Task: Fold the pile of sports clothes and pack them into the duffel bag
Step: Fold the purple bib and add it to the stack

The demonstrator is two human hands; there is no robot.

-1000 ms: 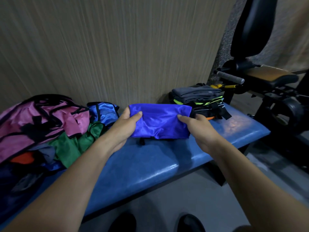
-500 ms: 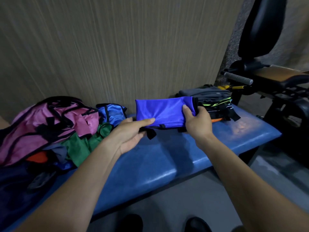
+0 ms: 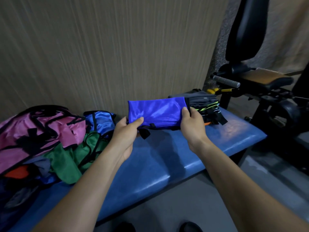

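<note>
A folded shiny blue garment (image 3: 157,111) with black trim is lifted just above the blue bench (image 3: 167,158). My left hand (image 3: 127,133) pinches its lower left corner, thumb on top. My right hand (image 3: 190,121) grips its right edge. Behind my right hand sits a stack of folded clothes (image 3: 204,104), grey on top with neon green edges. At the left lies an unfolded pile of sports clothes (image 3: 41,139) in pink, green, blue and orange. No duffel bag is plainly visible.
A beige panelled wall (image 3: 117,47) stands right behind the bench. At the right is a black exercise machine (image 3: 250,72) with a padded seat and a grey handle. Grey floor and my dark shoes (image 3: 123,227) show below the bench's front edge.
The blue garment has been lifted off the bench and shifted right toward the folded stack. My left hand has re-gripped its left corner after briefly letting go.
</note>
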